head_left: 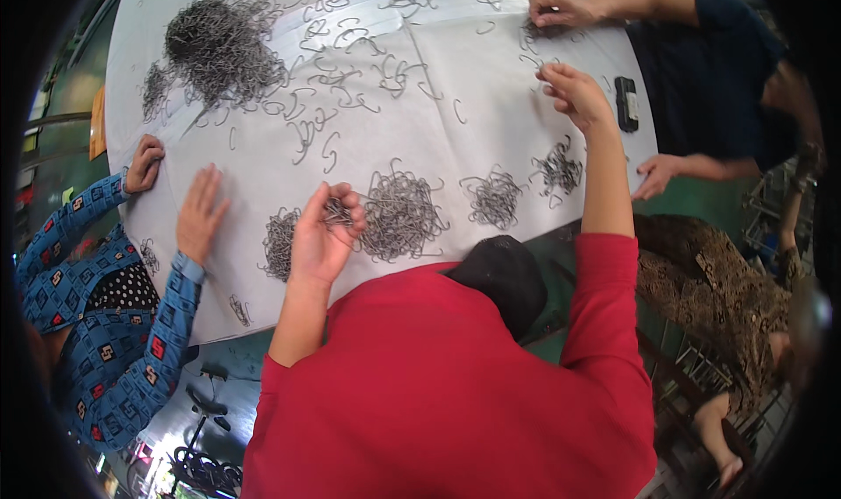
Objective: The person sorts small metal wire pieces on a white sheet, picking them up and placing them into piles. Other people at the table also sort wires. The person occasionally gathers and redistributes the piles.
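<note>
My left hand is turned palm up near the table's front edge, its fingers curled around several bent metal hooks. It hovers between a small pile of hooks on its left and a larger pile of hooks on its right. Farther right and forward, my right hand is raised over the table with thumb and fingertips drawn together. A thin curved wire shows beside those fingertips, but whether they grip it I cannot tell. Two smaller heaps, one of hooks and another of hooks, lie between my arms.
A white-covered table carries a big hook mound at far left and scattered loose hooks. A person in patterned blue sleeves is at left; another's hand works at far right. A black device lies by the right edge.
</note>
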The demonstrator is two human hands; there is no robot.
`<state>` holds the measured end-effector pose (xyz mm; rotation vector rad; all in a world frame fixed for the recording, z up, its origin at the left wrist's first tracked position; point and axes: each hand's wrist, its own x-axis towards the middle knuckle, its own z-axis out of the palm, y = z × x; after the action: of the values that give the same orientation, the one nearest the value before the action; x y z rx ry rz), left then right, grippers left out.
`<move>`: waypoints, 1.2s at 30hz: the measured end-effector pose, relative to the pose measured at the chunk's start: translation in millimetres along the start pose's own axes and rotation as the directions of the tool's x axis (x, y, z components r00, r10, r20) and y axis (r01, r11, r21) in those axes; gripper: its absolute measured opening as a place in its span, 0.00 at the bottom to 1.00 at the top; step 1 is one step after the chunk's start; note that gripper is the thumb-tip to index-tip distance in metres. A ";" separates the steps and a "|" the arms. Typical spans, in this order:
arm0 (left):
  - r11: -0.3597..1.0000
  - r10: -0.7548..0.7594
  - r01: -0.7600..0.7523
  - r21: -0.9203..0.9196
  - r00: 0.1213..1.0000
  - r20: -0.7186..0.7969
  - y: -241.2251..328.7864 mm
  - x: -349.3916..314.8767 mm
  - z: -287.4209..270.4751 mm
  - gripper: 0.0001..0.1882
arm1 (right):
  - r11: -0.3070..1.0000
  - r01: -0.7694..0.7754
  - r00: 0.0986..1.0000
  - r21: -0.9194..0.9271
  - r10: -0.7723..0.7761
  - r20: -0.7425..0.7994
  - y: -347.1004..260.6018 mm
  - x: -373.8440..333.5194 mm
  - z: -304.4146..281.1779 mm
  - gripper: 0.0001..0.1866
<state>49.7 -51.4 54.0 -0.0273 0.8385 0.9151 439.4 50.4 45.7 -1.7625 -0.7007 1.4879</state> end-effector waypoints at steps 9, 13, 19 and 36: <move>0.997 0.007 -0.007 0.073 1.000 0.002 -4.4 -4.1 0.7 0.12 | 0.979 -0.032 0.998 -0.201 0.020 -0.062 70.6 -111.1 -42.6 0.06; 0.998 -0.013 0.010 0.059 0.999 0.049 -8.9 -3.0 0.4 0.12 | 0.946 0.006 0.992 -0.325 0.035 0.119 82.9 -123.2 1.3 0.04; 1.000 0.018 -0.018 0.018 1.000 0.019 -10.2 -9.0 -10.0 0.13 | 0.727 0.284 0.941 -0.625 -0.335 0.039 71.1 -100.8 54.9 0.09; 0.979 0.157 -0.165 -0.119 0.985 -0.077 29.4 -3.3 -39.7 0.14 | 0.141 0.292 0.581 -0.946 -0.812 0.058 19.0 68.0 127.3 0.21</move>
<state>2.8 -49.3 38.1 -0.1003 0.8535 1.1236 326.5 114.5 -20.1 -2.0127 -1.9040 -0.1059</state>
